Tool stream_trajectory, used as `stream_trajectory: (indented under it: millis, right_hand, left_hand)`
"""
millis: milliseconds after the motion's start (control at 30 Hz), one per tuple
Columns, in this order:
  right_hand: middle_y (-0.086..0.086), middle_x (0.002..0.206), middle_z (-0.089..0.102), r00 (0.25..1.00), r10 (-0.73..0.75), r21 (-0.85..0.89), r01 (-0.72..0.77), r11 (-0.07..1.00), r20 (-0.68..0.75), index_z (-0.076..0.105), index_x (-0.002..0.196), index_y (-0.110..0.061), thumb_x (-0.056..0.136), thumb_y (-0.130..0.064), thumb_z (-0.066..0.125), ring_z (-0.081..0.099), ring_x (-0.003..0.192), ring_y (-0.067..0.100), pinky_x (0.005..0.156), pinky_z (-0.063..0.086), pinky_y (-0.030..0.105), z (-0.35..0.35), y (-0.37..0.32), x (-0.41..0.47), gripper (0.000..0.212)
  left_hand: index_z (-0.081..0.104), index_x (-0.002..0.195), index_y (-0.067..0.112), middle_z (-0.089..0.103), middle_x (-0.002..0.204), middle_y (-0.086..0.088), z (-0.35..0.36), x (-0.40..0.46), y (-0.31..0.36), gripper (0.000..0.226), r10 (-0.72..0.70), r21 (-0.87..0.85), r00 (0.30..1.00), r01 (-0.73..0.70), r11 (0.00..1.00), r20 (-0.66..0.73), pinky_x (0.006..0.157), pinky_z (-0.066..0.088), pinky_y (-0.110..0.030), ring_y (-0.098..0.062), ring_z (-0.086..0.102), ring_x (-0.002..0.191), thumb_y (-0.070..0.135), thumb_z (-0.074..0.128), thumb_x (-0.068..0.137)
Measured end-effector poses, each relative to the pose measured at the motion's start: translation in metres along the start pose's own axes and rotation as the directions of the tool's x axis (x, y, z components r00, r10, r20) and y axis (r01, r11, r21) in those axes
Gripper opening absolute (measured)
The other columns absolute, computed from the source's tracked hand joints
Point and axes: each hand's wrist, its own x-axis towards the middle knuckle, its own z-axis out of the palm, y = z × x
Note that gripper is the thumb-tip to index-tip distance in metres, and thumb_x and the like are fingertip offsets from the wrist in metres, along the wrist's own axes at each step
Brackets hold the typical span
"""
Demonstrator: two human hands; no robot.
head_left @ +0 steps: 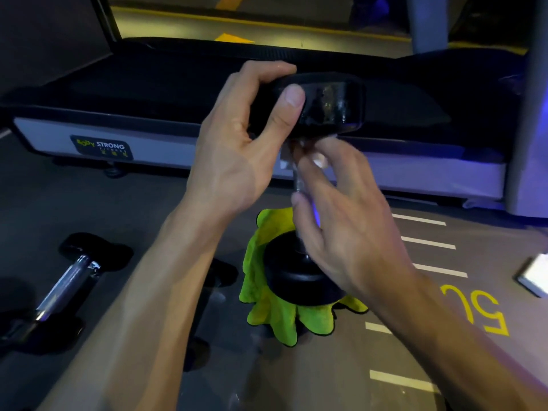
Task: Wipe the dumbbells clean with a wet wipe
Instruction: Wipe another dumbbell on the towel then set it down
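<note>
Black rubber-headed dumbbell with chrome handle (299,185) stands upright on crumpled lime-green microfibre cloth (267,310) — your left hand (237,149) clamps top head, right hand (341,215) pinches wipe, barely visible, against handle; stroke runs down toward cloth.

left hand (237,155): bare, no glove, no ring on the fingers that show; tendons and veins stand out across the back
left thumb: short, trimmed nail, plainly seen
left wrist: bare, no watch, no band
left forearm (154,292): bare along all of its visible length, no sleeve, lean, runs out at the bottom edge of the view
right hand (347,221): bare, no glove, no ring seen; fingertips blurred, one pale nail just made out
right wrist: bare, no watch or strap
right forearm (462,342): bare, no sleeve in view, runs out at the lower right corner
clothing: none in view
</note>
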Motion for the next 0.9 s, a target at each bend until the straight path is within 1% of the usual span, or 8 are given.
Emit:
stream_trajectory:
  millis: [67,167,233,333,500,633,733,900]
  right_hand:
    - [0.014,0.146,0.046,0.999,-0.016,0.023,0.015,1.000,0.047,0.052,0.145,0.001,0.098,-0.015,0.057,0.045,0.136,0.031,0.118,0.037,0.034,0.002,-0.003,-0.013,0.049]
    - [0.012,0.140,0.052,0.997,-0.035,0.021,0.033,0.999,0.074,0.055,0.143,-0.002,0.098,-0.017,0.058,0.049,0.133,0.031,0.116,0.035,0.030,-0.002,-0.004,-0.030,0.048]
    - [0.010,0.141,0.051,0.999,-0.019,0.025,0.018,1.000,0.045,0.058,0.140,-0.004,0.101,-0.020,0.056,0.049,0.132,0.028,0.113,0.035,0.027,-0.005,0.000,-0.017,0.042]
    - [0.012,0.143,0.050,1.000,0.004,-0.005,-0.004,1.000,-0.012,0.058,0.138,-0.002,0.101,-0.019,0.054,0.049,0.131,0.029,0.113,0.039,0.032,-0.004,0.002,-0.003,0.041]
    - [0.004,0.136,0.055,0.996,0.039,0.064,-0.044,0.997,0.083,0.060,0.141,-0.008,0.099,-0.021,0.053,0.051,0.124,0.020,0.106,0.038,0.022,-0.004,-0.008,-0.040,0.044]
    - [0.007,0.145,0.047,0.998,0.055,0.142,-0.060,0.988,0.041,0.055,0.145,-0.008,0.105,-0.024,0.048,0.047,0.134,0.021,0.112,0.038,0.026,-0.008,-0.003,-0.018,0.043]
    - [0.009,0.152,0.039,0.998,0.045,0.203,-0.053,0.978,0.042,0.049,0.149,-0.006,0.106,-0.021,0.049,0.043,0.141,0.021,0.115,0.037,0.026,-0.003,0.003,-0.012,0.046]
    - [-0.001,0.149,0.043,0.980,0.012,0.292,-0.072,0.954,0.200,0.051,0.151,-0.017,0.103,-0.029,0.044,0.048,0.135,0.017,0.107,0.045,0.033,0.000,0.006,-0.059,0.050]
  left_hand:
    - [0.059,0.134,0.027,0.065,0.123,0.000,0.001,0.001,-0.001,0.035,-0.003,-0.016,1.000,0.003,1.000,-0.004,0.097,0.055,-0.051,-0.019,0.066,0.113,0.048,0.052,0.107]
    - [0.060,0.133,0.025,0.065,0.122,0.000,0.002,0.000,0.000,0.035,-0.004,-0.045,1.000,0.004,0.999,-0.010,0.097,0.055,-0.051,-0.019,0.066,0.112,0.047,0.054,0.106]
    - [0.060,0.134,0.024,0.065,0.120,0.002,0.003,0.000,0.002,0.036,-0.001,-0.045,1.000,0.001,0.999,0.000,0.096,0.056,-0.051,-0.018,0.066,0.110,0.047,0.053,0.106]
    - [0.059,0.134,0.026,0.065,0.119,0.001,0.004,0.000,0.003,0.036,0.002,-0.039,1.000,-0.002,0.999,0.013,0.095,0.056,-0.055,-0.022,0.067,0.111,0.049,0.053,0.106]
    - [0.060,0.128,0.031,0.066,0.117,0.000,0.004,-0.001,0.006,0.031,0.009,-0.066,1.000,-0.010,0.998,-0.017,0.095,0.056,-0.054,-0.020,0.068,0.109,0.049,0.056,0.104]
    - [0.057,0.123,0.031,0.063,0.113,0.014,0.004,-0.004,0.015,0.037,0.016,-0.049,1.000,-0.016,0.999,-0.004,0.092,0.058,-0.040,-0.011,0.067,0.109,0.056,0.063,0.097]
    - [0.055,0.119,0.028,0.064,0.109,0.017,0.002,-0.004,0.019,0.050,0.007,-0.043,1.000,-0.008,0.999,-0.021,0.092,0.058,-0.044,-0.011,0.068,0.107,0.063,0.072,0.087]
    - [0.056,0.117,0.025,0.066,0.107,0.018,-0.002,-0.004,0.017,0.054,-0.022,-0.062,0.999,0.020,0.998,-0.035,0.090,0.058,-0.043,-0.011,0.070,0.101,0.060,0.080,0.083]
